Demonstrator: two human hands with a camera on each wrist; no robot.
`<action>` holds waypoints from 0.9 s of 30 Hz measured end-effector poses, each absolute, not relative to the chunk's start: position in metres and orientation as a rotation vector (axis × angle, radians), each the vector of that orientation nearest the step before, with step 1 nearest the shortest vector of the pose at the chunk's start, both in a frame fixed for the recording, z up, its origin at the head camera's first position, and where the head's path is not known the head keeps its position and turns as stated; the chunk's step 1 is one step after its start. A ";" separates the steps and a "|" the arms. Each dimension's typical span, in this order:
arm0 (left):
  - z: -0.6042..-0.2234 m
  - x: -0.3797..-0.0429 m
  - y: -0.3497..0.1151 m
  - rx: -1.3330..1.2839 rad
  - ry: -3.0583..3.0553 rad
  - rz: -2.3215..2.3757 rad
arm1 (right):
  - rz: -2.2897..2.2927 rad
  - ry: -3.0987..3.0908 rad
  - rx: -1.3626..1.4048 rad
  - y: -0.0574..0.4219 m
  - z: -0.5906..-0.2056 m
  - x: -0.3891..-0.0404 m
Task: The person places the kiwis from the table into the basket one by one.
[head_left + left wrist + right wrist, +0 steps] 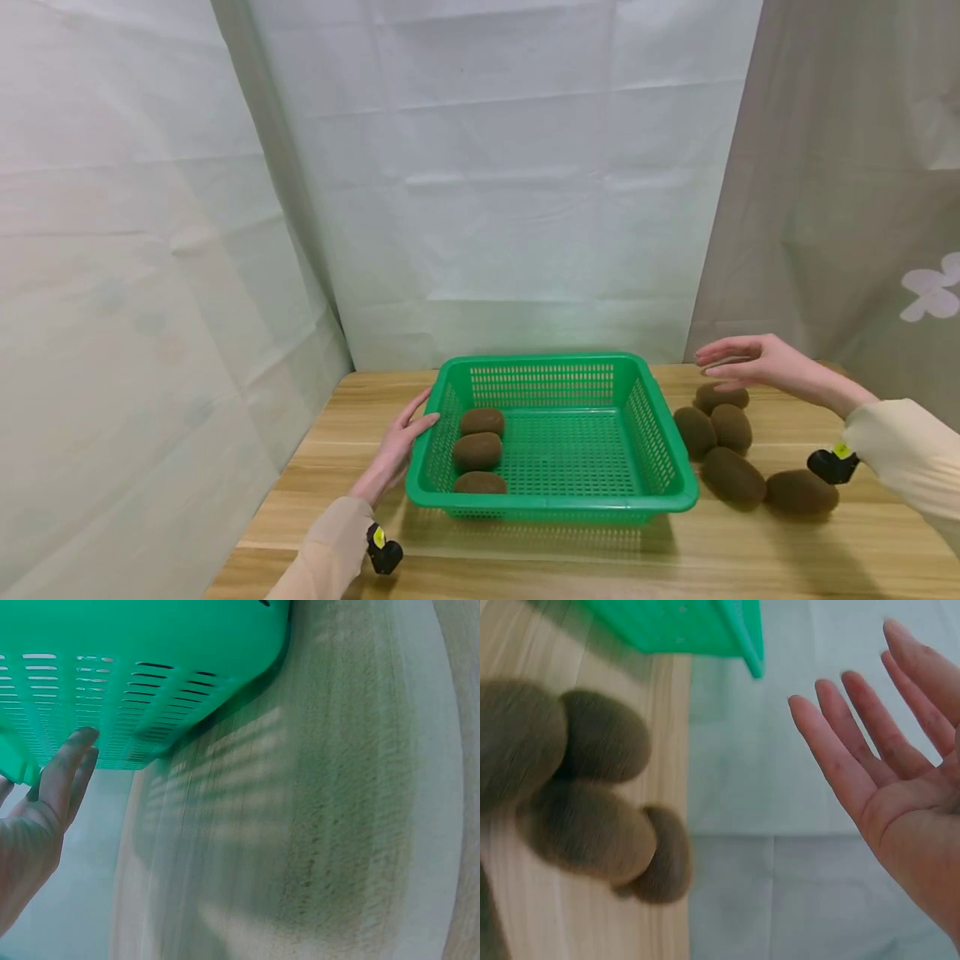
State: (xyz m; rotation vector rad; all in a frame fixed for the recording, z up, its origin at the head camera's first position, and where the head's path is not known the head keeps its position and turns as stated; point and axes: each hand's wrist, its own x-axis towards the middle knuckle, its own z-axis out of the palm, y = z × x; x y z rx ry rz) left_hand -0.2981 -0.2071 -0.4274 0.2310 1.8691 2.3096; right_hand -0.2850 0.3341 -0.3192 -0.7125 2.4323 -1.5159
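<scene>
A green plastic basket [551, 502] with slotted walls stands on the wooden table. Inside it, three brown kiwis [477, 451] lie in a row along the left wall. My left hand [395, 450] holds the basket's left rim, thumb over the top; its fingers [66, 776] lie against the outer wall in the left wrist view. To the basket's right, my right hand [765, 367] hovers above a group of several kiwis [733, 477]. Its fingers are spread and relaxed, with nothing in the palm, as the right wrist view shows.
Pale cloth sheets [510, 183] hang behind the table and on both sides. The loose kiwis sit close to the basket's right wall, one [801, 492] farther right beneath the right wrist. Wooden tabletop [540, 567] stretches in front of the basket.
</scene>
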 end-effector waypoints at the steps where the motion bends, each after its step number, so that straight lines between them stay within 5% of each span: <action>1: -0.427 -0.298 -0.207 0.235 1.870 2.306 | -1.494 2.445 -0.710 0.339 -0.320 -0.283; 27: -0.429 -0.297 -0.207 0.231 1.900 2.303 | -1.323 2.015 -0.832 0.414 -0.369 -0.260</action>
